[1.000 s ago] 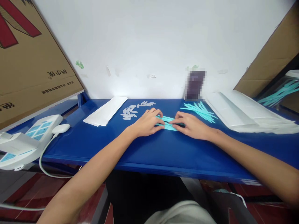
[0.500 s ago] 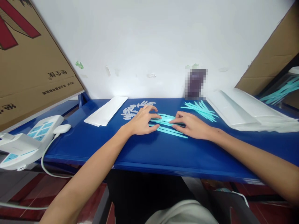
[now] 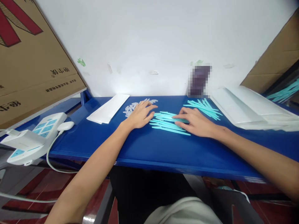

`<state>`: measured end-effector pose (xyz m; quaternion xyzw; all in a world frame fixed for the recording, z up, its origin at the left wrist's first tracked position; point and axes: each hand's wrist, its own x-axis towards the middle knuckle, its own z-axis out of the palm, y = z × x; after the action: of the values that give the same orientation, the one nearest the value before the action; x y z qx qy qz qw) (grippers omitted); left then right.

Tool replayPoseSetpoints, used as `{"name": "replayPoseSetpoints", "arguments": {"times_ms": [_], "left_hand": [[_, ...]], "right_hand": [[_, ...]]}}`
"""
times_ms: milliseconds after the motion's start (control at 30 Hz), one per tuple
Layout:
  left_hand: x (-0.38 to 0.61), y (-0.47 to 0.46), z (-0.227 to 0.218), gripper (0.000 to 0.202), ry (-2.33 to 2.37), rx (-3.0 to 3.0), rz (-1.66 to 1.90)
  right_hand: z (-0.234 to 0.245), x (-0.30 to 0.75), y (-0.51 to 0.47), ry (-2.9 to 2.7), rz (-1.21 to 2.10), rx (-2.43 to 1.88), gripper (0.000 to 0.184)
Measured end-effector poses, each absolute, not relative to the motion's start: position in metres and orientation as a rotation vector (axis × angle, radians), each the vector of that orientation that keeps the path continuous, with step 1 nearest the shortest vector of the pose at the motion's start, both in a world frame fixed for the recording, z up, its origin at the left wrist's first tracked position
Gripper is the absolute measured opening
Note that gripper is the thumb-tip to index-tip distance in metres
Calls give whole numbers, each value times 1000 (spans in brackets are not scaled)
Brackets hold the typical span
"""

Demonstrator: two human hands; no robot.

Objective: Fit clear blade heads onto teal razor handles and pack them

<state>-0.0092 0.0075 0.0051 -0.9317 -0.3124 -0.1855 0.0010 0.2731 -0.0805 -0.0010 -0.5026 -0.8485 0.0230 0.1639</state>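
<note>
Several thin turquoise sticks (image 3: 167, 123) lie roughly side by side on the blue table, between my two hands. My left hand (image 3: 142, 114) rests at their left end with its fingers spread, next to a scatter of small pale strips (image 3: 130, 107) partly hidden behind it. Over the right end of the sticks lies my right hand (image 3: 192, 120), fingers stretched out and touching or just above them. Neither hand grips anything that I can see. Behind the right hand is a looser pile of turquoise sticks (image 3: 205, 109).
White sleeves (image 3: 108, 109) lie to the left and larger white bags (image 3: 243, 112) to the right. A power strip (image 3: 44, 132) with a charger and cable sits at the left edge. A cardboard box (image 3: 39, 62) stands behind it. A white wall (image 3: 149, 40) closes the back.
My left hand has drawn back left from the sticks, toward the pale strips. My right hand has opened and shifted slightly right. More of the sticks shows, and the view has tilted a little.
</note>
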Motion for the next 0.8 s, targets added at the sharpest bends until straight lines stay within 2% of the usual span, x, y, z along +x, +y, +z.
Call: {"name": "replayPoseSetpoints", "arguments": {"times_ms": [333, 600, 800], "left_hand": [[-9, 10, 6, 44, -968, -2891, -520], [-8, 12, 6, 43, -981, -2928, -459], [-10, 12, 5, 44, -1005, -2920, -456]], "right_hand": [[1, 265, -87, -2476, 149, -1354, 53], [-4, 271, -81, -2398, 92, -1518, 69], [-3, 271, -81, -2454, 91, -1521, 67]]}}
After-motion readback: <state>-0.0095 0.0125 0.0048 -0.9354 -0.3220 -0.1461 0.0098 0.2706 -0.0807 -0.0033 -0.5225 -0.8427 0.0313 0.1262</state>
